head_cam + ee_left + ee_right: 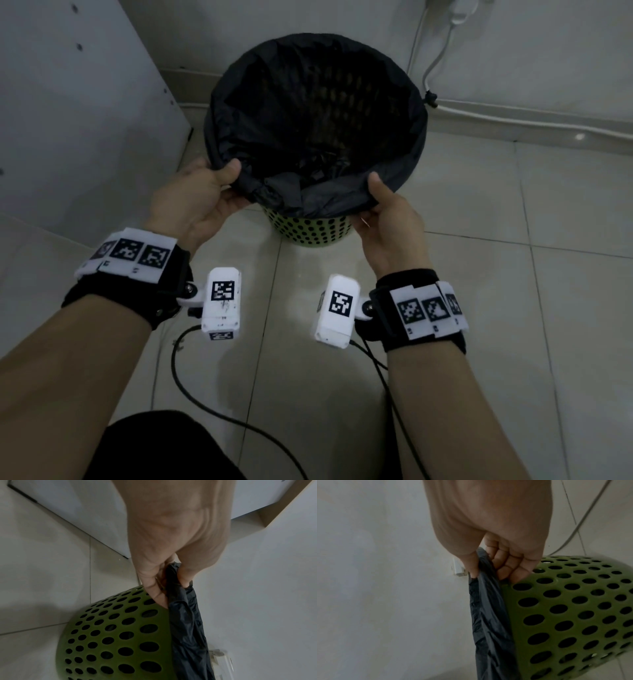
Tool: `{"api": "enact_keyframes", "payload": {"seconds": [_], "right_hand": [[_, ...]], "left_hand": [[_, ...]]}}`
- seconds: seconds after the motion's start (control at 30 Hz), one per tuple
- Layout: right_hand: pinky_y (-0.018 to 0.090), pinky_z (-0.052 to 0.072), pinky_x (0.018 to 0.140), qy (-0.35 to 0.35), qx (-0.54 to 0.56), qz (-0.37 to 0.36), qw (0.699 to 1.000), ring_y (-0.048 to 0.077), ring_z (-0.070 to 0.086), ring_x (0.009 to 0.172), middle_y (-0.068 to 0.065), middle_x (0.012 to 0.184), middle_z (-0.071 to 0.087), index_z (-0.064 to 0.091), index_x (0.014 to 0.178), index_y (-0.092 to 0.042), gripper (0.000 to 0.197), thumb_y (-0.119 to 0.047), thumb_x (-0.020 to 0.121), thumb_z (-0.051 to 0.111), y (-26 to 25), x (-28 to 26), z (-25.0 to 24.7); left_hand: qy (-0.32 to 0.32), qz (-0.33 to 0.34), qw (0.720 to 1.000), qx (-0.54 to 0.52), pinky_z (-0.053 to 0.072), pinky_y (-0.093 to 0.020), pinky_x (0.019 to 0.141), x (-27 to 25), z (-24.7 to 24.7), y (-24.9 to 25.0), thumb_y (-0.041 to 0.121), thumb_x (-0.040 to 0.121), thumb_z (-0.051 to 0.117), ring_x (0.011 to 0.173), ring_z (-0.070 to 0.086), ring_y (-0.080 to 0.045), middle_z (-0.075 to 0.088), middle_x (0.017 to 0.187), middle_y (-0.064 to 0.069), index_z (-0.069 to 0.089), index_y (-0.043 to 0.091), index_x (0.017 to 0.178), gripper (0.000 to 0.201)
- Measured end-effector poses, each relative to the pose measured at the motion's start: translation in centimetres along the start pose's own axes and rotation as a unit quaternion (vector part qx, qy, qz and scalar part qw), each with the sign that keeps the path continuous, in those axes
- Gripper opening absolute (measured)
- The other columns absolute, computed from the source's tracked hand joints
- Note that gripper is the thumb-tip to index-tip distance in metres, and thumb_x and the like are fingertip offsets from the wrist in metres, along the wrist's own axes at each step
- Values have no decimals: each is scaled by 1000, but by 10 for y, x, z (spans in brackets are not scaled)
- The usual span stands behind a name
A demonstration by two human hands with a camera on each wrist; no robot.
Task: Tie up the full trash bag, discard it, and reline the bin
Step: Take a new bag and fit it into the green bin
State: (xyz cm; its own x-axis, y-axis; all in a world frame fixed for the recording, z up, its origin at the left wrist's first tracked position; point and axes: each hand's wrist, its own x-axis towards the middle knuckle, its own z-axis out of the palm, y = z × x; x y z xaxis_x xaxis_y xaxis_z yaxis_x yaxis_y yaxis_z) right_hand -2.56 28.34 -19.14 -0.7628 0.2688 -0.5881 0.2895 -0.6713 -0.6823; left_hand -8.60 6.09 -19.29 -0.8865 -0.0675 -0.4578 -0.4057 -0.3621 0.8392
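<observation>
Black trash bag (pixel 308 113) lined the green bin (pixel 310 228) on the floor. Left hand (pixel 202 195) and right hand (pixel 387 219) each pinched its near hem. Film looked thin, soft, slippery, light; best gripped at gathered hem.

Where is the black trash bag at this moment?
In the head view, the black trash bag lines the green bin mid-floor, its near edge pinched by the left hand and right hand.

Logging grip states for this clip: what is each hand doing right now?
Left hand: pinching the black trash bag at the near rim.
Right hand: pinching the same bag's rim.
</observation>
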Motion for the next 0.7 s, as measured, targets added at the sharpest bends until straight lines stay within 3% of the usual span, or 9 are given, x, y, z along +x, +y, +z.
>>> {"api": "enact_keyframes", "payload": {"seconds": [0.17,0.27,0.33,0.4,0.47,0.53,0.6,0.63,0.7], "right_hand": [[36,58,83,94,-188,-34,977,26,70,96,10,101,72,67,99,-9,37,-44,87,72,-16,-11,-17],[29,54,81,184,-293,-218,913,14,64,93,3,108,66,63,112,-14,48,-50,82,71,-56,-26,-20],[34,57,83,114,-325,-330,879,11,66,85,-1,95,70,67,100,-21,29,-42,80,69,-81,-35,-1],[29,56,71,-40,-395,-356,846,6,63,69,-6,80,68,65,88,-27,11,-31,79,70,-87,-36,30],[26,52,68,-233,-536,-291,757,4,60,66,-8,79,67,66,89,-26,13,-20,79,72,-69,-28,61],[33,56,79,-350,-722,-144,579,11,64,79,-8,86,68,69,99,-23,22,-21,78,74,-35,-13,76],[39,53,90,-365,-836,-14,410,22,62,99,0,105,68,64,116,-18,39,-30,81,73,-1,6,73],[39,51,90,-364,-858,19,362,25,58,104,1,115,65,61,122,-17,43,-33,84,71,13,16,68],[32,47,86,-351,-872,53,337,22,51,108,-1,128,55,58,129,-17,48,-35,86,70,32,38,56]], "left_hand": [[-56,14,998,-3,61,-41,76,-6,-3,0,4,99,50,101,72,-24,77,104,-2,63,20,111,23],[-102,42,993,49,60,-36,75,-12,-11,3,4,100,50,103,71,-22,76,107,3,61,23,111,25],[-133,61,984,97,58,-37,79,-17,-16,3,4,100,50,106,69,-22,73,112,2,62,25,110,26],[-143,74,978,131,56,-41,83,-22,-16,3,4,100,51,106,68,-23,71,113,-1,61,22,109,23],[-155,83,971,161,57,-45,85,-29,-12,3,3,98,53,104,67,-22,71,110,-3,60,19,111,21],[-182,90,961,188,57,-42,83,-37,-11,4,8,91,59,101,64,-24,68,108,-6,57,15,115,24],[-205,89,951,212,56,-41,82,-44,-13,2,14,86,59,100,62,-25,66,109,-8,56,11,120,34],[-214,86,947,225,56,-41,82,-48,-15,1,15,85,59,99,63,-24,66,109,-7,56,11,120,35],[-234,85,936,251,53,-40,82,-54,-18,-1,15,87,59,97,63,-22,68,106,-5,57,12,116,30]]}}
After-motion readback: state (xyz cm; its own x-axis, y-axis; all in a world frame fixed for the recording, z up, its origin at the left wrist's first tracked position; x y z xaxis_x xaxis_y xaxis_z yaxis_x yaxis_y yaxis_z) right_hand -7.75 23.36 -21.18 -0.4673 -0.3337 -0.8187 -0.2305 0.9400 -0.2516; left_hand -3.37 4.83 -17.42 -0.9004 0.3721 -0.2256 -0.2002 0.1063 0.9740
